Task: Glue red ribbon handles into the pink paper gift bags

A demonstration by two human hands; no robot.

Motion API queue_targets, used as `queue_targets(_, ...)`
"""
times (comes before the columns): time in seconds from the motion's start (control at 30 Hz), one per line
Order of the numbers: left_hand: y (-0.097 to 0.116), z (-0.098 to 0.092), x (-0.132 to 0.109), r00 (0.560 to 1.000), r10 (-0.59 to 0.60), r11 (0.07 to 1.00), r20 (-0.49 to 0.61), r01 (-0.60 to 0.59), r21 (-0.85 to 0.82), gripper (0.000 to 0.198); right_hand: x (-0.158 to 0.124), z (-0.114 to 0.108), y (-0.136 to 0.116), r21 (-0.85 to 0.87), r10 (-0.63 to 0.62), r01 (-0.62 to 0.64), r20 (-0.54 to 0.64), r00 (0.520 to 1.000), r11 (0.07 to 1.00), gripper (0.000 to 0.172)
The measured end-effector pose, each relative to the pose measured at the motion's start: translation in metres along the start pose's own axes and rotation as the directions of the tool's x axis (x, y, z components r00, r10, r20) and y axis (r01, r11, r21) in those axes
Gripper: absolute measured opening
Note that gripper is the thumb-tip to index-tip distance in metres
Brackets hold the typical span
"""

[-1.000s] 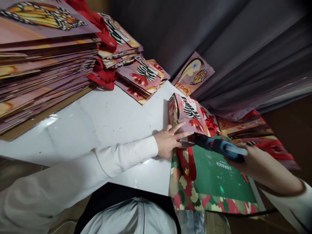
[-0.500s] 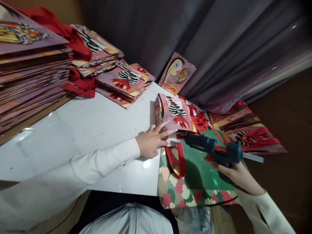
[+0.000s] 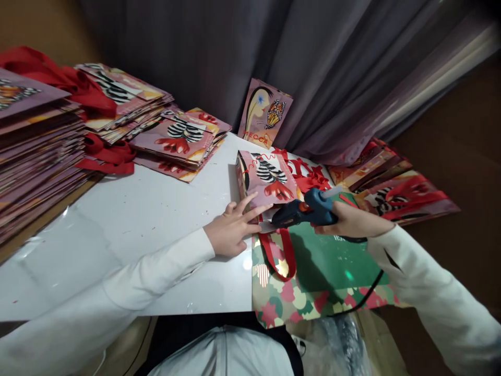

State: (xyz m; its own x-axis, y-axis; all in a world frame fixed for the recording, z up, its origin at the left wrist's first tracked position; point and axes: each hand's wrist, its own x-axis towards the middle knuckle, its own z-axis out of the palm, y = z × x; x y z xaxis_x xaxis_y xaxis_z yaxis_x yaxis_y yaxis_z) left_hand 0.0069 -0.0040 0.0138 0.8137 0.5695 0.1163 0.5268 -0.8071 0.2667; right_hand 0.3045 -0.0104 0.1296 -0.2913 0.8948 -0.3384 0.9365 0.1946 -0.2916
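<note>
My right hand [image 3: 352, 219] is wrapped around a dark blue hot glue gun [image 3: 303, 209], a pale glue stick [image 3: 332, 191] poking from its back. The gun's nose points left, close to a white paper flap [image 3: 266, 226]. My left hand [image 3: 230, 228] lies with spread fingers at that flap, its fingertips against the lower side of a pink printed paper bag [image 3: 270, 176] with zebra stripes and a red flower. Whether the nozzle touches the flap I cannot tell. Below both lies a green patterned gift bag [image 3: 313, 256] with a red ribbon handle [image 3: 288, 256].
Tall piles of printed bags [image 3: 39, 156] and smaller stacks [image 3: 176, 137] stand on the white table [image 3: 156, 219] at left. A MECCA-printed bag [image 3: 265, 115] leans on the grey curtain [image 3: 188, 57]. Red ribbons [image 3: 309, 175] and more bags [image 3: 407, 196] lie right. A black cord [image 3: 371, 290] trails from the gun.
The glue gun has moved left and turned, its back end swinging away from me, with my right hand rising along with it. My left hand keeps its spread pose. The view has shifted slightly.
</note>
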Motion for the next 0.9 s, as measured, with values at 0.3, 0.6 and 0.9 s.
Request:
queue_targets(0.3, 0.002, -0.001, 0.001, 1.000, 0.003, 0.999, 0.023, -0.003, 0.034, 0.058, 0.014, -0.022, -0.012, 0.128, -0.017, -0.015, 0.245, 0.969, 0.992, 0.037)
queue_targets(0.6, 0.000, 0.001, 0.000, 1.000, 0.010, 1.000, 0.015, -0.011, 0.029, 0.060, 0.008, -0.027, -0.009, 0.034, 0.000, -0.005, 0.164, 0.987, 0.999, 0.040)
queue_targets(0.9, -0.001, 0.002, 0.000, 1.000, 0.026, 0.999, 0.016, -0.027, 0.035, 0.055, -0.067, 0.017, 0.057, 0.496, 0.407, -0.295, -0.131, 0.904, 0.817, 0.044)
